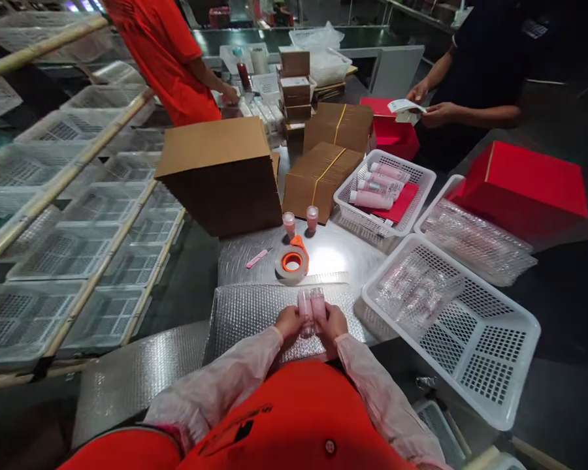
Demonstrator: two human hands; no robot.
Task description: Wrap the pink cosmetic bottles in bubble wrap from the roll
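My left hand (290, 324) is closed on a pink bottle (304, 307) with a clear cap. Beside it, a matching pink bottle (318, 304) is in the grip of my right hand (335, 322). The two bottles lie side by side, apparently touching, over a sheet of bubble wrap (247, 316) on the metal table (343, 254). Beyond the sheet is a tape roll (293, 262) with an orange core and an orange piece at its top. A pink utility knife (257, 258) lies left of the tape. Two more pink bottles stand upright behind the tape.
A white basket (514, 391) holding bubble-wrapped items is at right; another basket (340, 196) holds pink tubes. Cardboard stacks (215, 176) stand at the back left. Shelves of trays (44, 254) line the left. Two people work across the table, one handling a white packet (406, 106).
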